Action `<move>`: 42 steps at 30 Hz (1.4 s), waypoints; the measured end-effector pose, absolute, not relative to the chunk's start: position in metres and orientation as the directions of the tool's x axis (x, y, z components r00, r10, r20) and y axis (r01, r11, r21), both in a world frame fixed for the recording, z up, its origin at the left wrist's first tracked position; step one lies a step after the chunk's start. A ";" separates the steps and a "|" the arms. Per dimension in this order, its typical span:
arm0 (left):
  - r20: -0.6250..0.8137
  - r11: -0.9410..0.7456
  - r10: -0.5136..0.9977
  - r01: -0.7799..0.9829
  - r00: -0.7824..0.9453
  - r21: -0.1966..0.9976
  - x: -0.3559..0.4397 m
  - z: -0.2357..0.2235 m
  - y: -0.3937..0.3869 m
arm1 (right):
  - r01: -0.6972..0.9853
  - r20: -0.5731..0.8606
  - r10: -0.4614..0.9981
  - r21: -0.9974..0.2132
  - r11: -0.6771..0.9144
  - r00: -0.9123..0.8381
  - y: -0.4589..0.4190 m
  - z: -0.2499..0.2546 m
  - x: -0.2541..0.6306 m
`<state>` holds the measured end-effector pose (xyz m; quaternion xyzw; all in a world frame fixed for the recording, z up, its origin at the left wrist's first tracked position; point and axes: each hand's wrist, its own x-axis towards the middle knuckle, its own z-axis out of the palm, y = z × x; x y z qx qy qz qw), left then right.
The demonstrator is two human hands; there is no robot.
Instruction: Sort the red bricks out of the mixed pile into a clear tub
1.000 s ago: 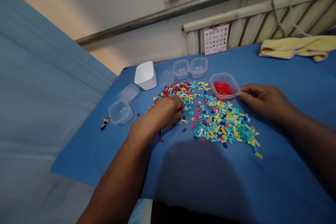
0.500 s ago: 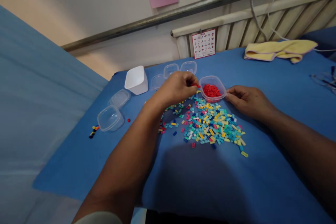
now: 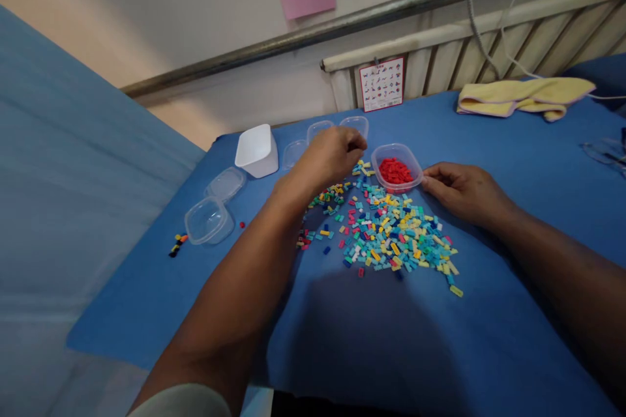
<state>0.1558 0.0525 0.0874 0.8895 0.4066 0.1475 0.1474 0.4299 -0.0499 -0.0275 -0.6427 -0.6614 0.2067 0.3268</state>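
Note:
My right hand (image 3: pixel 464 190) pinches the right rim of a clear plastic container (image 3: pixel 415 171). Small red building bricks (image 3: pixel 395 171) fill its bottom. Left of that container, my left hand (image 3: pixel 335 151) hovers above the table with its fingers curled together; what they hold, if anything, is hidden. Below both hands spreads a loose pile of small building bricks (image 3: pixel 391 228) in turquoise, yellow, blue, pink and white. My left forearm covers part of the pile's left side.
A white tub (image 3: pixel 257 151) stands at the back left. Near it lie another clear container (image 3: pixel 208 221), a clear lid (image 3: pixel 225 184) and a few dark and orange bricks (image 3: pixel 177 245). A yellow cloth (image 3: pixel 525 96) rests at the back right, with glasses (image 3: pixel 606 153) in front.
My left hand has shifted slightly up and left, away from the red-brick container. Red bricks seen at its fingertips before no longer show there. My right hand stays at the rim.

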 end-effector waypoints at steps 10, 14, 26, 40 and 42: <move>-0.072 -0.537 0.840 0.843 0.538 0.028 0.082 0.054 0.026 | 0.732 0.175 0.982 -0.678 0.068 0.071 -0.051 -0.036 0.433; -0.125 -0.550 0.830 0.835 0.544 -0.020 0.084 0.055 0.024 | 0.728 0.180 0.981 -0.681 0.072 0.072 -0.053 -0.033 0.431; -0.242 -0.596 0.793 0.794 0.559 -0.121 0.093 0.065 0.016 | 0.735 0.230 0.971 -0.669 0.114 0.058 -0.049 -0.043 0.436; -0.235 -0.678 0.727 0.729 0.646 -0.095 0.090 0.062 0.014 | 0.737 0.213 0.974 -0.670 0.086 0.080 -0.048 -0.045 0.437; -0.199 -0.671 0.735 0.738 0.648 -0.072 0.087 0.062 0.013 | 0.732 0.218 0.973 -0.674 0.096 0.073 -0.048 -0.045 0.436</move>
